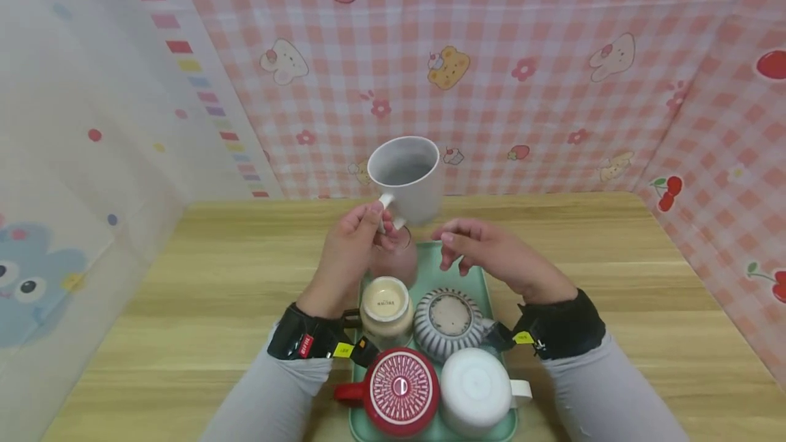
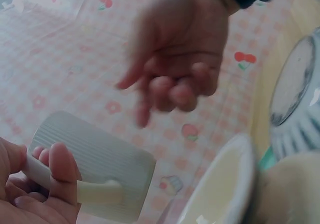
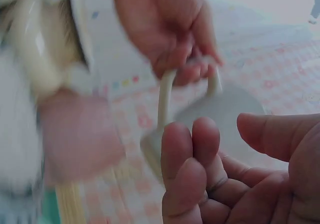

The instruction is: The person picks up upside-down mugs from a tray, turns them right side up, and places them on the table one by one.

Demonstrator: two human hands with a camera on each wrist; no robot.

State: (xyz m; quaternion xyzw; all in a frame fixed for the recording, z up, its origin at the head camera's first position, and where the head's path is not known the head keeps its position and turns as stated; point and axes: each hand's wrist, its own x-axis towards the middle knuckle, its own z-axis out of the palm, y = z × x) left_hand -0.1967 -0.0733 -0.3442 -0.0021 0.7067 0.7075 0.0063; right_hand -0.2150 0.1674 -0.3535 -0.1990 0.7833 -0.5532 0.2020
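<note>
My left hand [image 1: 351, 243] grips the handle of a pale grey mug [image 1: 420, 193], holding it above the far end of a green tray [image 1: 462, 285]. The mug's opening faces up, tilted toward me, and its inside looks bare. Fine vertical ribs show on the mug [image 2: 100, 159] in the left wrist view. To the right of the mug, my right hand [image 1: 491, 251] hovers over the tray with loosely bent fingers and nothing in them. Below the left hand, a pink cup [image 1: 396, 264] stands on the tray, partly hidden by the fingers.
Upside down on the tray are a cream cup [image 1: 385, 302], a striped bowl-shaped cup [image 1: 450, 322], a red mug [image 1: 402, 391] and a white mug [image 1: 475, 387]. Wooden tabletop [image 1: 233, 278] lies on both sides. A pink checked cloth [image 1: 491, 108] hangs behind.
</note>
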